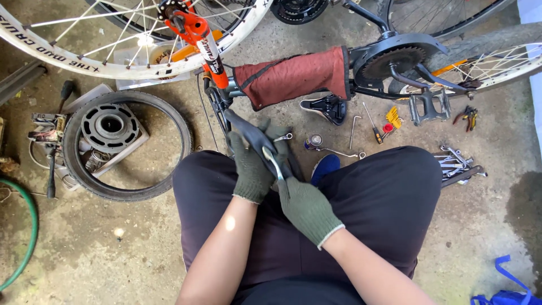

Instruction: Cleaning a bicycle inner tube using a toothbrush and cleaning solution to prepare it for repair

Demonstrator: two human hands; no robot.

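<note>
The person squats over a concrete floor [113,248], knees spread, both hands in green knit gloves. The left hand [251,169] is wrapped tightly around a black bike part [248,131], likely a saddle or handlebar piece, though its shape is hard to tell; it slants up from the hands toward the orange fork [204,42]. The right hand [306,206] is closed around the handle of a silver wrench [273,161], whose head rests against the black part just beside the left fingers. Take the red cloth [293,76] draped over the bike frame as the landmark. The hands work just below it, slightly to its left. Left of the cloth and above it, the fork runs into a white-rimmed wheel [113,68]. Right of the cloth sit the chainring [389,61] and a pedal [429,106]. Directly below the cloth's right end lies a black saddle [327,108], and further right of that, on the floor, are a hex key [353,130], a screwdriver [371,123] and a yellow key set [393,117]. Far right of the cloth lie pliers [467,117] and a pile of wrenches [454,162]. Far left and below the cloth, a loose tyre [76,169] rings a grey hub [110,127]. A green hose [28,237] curves at the left edge, and a blue bag [508,291] lies at the lower right corner.
</note>
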